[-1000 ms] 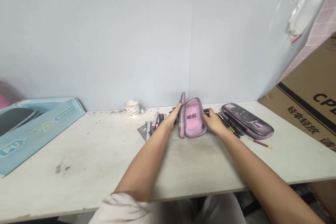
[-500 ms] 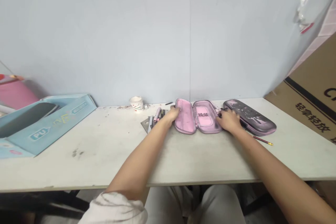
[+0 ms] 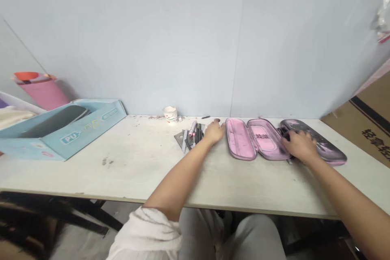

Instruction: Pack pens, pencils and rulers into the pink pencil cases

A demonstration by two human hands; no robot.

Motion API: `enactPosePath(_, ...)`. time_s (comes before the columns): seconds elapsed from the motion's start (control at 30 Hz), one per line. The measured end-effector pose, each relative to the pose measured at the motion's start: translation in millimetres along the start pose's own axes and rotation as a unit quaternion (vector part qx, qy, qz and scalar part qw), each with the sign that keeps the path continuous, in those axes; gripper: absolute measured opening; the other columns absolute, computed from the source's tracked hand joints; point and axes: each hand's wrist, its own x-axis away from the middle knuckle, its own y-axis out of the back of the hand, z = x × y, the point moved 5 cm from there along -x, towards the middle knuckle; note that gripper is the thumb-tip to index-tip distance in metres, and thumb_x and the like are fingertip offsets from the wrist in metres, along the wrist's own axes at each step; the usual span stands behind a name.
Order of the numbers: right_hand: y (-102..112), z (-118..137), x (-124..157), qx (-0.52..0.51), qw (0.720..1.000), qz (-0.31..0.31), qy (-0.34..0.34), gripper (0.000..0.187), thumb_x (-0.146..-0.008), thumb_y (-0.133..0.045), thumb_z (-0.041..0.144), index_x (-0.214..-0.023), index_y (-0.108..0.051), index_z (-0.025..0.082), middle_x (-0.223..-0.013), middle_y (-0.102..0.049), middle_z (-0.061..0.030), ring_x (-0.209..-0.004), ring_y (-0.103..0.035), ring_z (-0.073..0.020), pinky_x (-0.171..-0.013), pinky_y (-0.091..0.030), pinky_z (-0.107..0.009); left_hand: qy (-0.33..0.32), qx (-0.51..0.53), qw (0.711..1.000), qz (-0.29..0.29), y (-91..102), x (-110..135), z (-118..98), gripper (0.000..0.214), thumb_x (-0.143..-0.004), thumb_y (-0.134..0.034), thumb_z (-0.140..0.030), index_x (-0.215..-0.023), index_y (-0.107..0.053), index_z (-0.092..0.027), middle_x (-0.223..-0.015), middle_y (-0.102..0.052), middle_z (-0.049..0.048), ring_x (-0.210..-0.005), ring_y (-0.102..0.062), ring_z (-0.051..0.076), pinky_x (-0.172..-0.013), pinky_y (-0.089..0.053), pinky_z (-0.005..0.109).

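Note:
A pencil case (image 3: 242,152) with a pink lining lies unzipped and spread flat, elastic loops in its right half. My left hand (image 3: 215,132) is just left of it, apart from its edge, fingers spread and holding nothing. Beside that hand is a small pile of pens (image 3: 198,133) with a pink marker (image 3: 192,128) and a grey ruler (image 3: 184,140). My right hand (image 3: 300,144) is at the case's right edge, fingers curled over slim dark things that are mostly hidden. Right behind it lies a closed dark case (image 3: 330,146) with a pink rim.
A paper cup (image 3: 170,114) stands near the wall, and a short black stick (image 3: 206,117) lies right of it. An open light-blue box (image 3: 91,130) holds a dark case at the left, with a pink container (image 3: 45,93) behind. A cardboard carton (image 3: 365,122) stands at the right.
My left hand has let go of the open case's left edge and moved off to its left. The red-and-black pencil by my right forearm no longer shows. The view has turned left.

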Motion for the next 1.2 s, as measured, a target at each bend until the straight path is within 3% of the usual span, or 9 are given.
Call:
enactPosePath(0.2, 11, 15, 3, 0.008, 0.999, -0.038, 0.009, 0.047, -0.082, -0.033, 0.043, -0.112, -0.057, 0.016, -0.108, -0.052, -0.0197, -0.105, -0.044, -0.0362, -0.081, -0.037, -0.049, 0.063, -0.162, 0.973, -0.152, 61.9, -5, 65, 0.050, -0.079, -0.041, -0.037, -0.119, -0.044, -0.007, -0.127, -0.042, 0.0252, -0.124, -0.032, 0.036, -0.100, -0.019, 0.052)
enactPosePath(0.33, 15, 48, 5, -0.004, 0.998, -0.048, 0.030, 0.043, -0.082, -0.035, 0.040, -0.108, -0.058, 0.015, -0.109, -0.052, -0.0190, -0.105, -0.044, -0.0358, -0.080, -0.038, -0.049, 0.107, -0.200, 0.971, -0.076, 65.4, -8, 99, 0.051, -0.074, -0.048, -0.039, -0.113, -0.053, -0.007, -0.129, -0.041, 0.0256, -0.124, -0.029, 0.039, -0.099, -0.017, 0.054)
enactPosePath(0.47, 26, 108, 12, -0.101, 0.986, -0.097, 0.094, 0.036, -0.083, -0.036, 0.035, -0.101, -0.060, 0.014, -0.105, -0.057, -0.0158, -0.106, -0.046, -0.0307, -0.087, -0.037, -0.045, 0.064, -0.087, 0.992, -0.071, 75.0, -5, 97, 0.041, -0.077, -0.047, -0.037, -0.103, -0.060, -0.008, -0.126, -0.045, 0.0244, -0.126, -0.026, 0.039, -0.100, -0.016, 0.053)
enactPosePath(0.57, 38, 168, 20, -0.283, 0.936, -0.100, 0.182, 0.035, -0.085, -0.037, 0.035, -0.104, -0.056, 0.014, -0.102, -0.061, -0.0127, -0.100, -0.052, -0.0229, -0.090, -0.037, -0.037, 0.007, 0.051, 0.997, -0.050, 82.6, 8, 84, 0.032, -0.077, -0.051, -0.038, -0.098, -0.062, -0.015, -0.107, -0.060, 0.0158, -0.120, -0.036, 0.035, -0.098, -0.026, 0.047)
enactPosePath(0.67, 40, 225, 23, -0.452, 0.873, -0.017, 0.182, 0.042, -0.086, -0.036, 0.042, -0.120, -0.044, 0.018, -0.096, -0.063, -0.0082, -0.091, -0.058, -0.0180, -0.084, -0.042, -0.033, -0.005, 0.177, 0.984, 0.008, 81.8, 29, 71, 0.035, -0.082, -0.042, -0.047, -0.086, -0.061, -0.018, -0.080, -0.063, 0.0073, -0.090, -0.056, 0.025, -0.078, -0.044, 0.035)
enactPosePath(0.8, 26, 290, 28, -0.600, 0.768, 0.153, 0.161, 0.035, -0.085, -0.038, 0.045, -0.106, -0.053, 0.020, -0.077, -0.063, -0.0013, -0.064, -0.058, -0.0126, -0.063, -0.048, -0.027, 0.056, 0.536, 0.829, 0.148, 70.9, 59, 60, 0.029, -0.080, -0.048, -0.043, -0.072, -0.054, -0.016, -0.065, -0.054, 0.0032, -0.059, -0.054, 0.014, -0.057, -0.045, 0.026)
enactPosePath(0.93, 11, 317, 37, -0.671, 0.692, 0.247, 0.099, 0.026, -0.080, -0.046, 0.040, -0.083, -0.059, 0.018, -0.055, -0.054, 0.0021, -0.044, -0.046, -0.0100, -0.040, -0.037, -0.021, 0.104, 0.650, 0.726, 0.199, 71.0, 73, 63, 0.025, -0.082, -0.049, -0.037, -0.069, -0.053, -0.015, -0.062, -0.052, 0.0017, -0.057, -0.054, 0.011, -0.057, -0.046, 0.022)
enactPosePath(1.07, 6, 315, 44, -0.714, 0.649, 0.254, 0.071, 0.023, -0.077, -0.051, 0.037, -0.087, -0.059, 0.018, -0.053, -0.051, 0.0047, -0.039, -0.040, -0.0072, -0.035, -0.029, -0.018, 0.122, 0.654, 0.719, 0.199, 66.6, 73, 69, 0.027, -0.086, -0.043, -0.032, -0.071, -0.054, -0.013, -0.064, -0.056, 0.0039, -0.056, -0.056, 0.011, -0.056, -0.047, 0.023)
enactPosePath(1.2, 19, 302, 49, -0.720, 0.656, 0.177, 0.140, 0.030, -0.073, -0.058, 0.038, -0.098, -0.061, 0.020, -0.081, -0.066, -0.0004, -0.056, -0.055, -0.0091, -0.048, -0.041, -0.021, 0.096, 0.624, 0.752, 0.187, 59.1, 69, 63, 0.027, -0.087, -0.041, -0.034, -0.071, -0.051, -0.014, -0.060, -0.052, 0.0025, -0.050, -0.052, 0.009, -0.048, -0.043, 0.021)
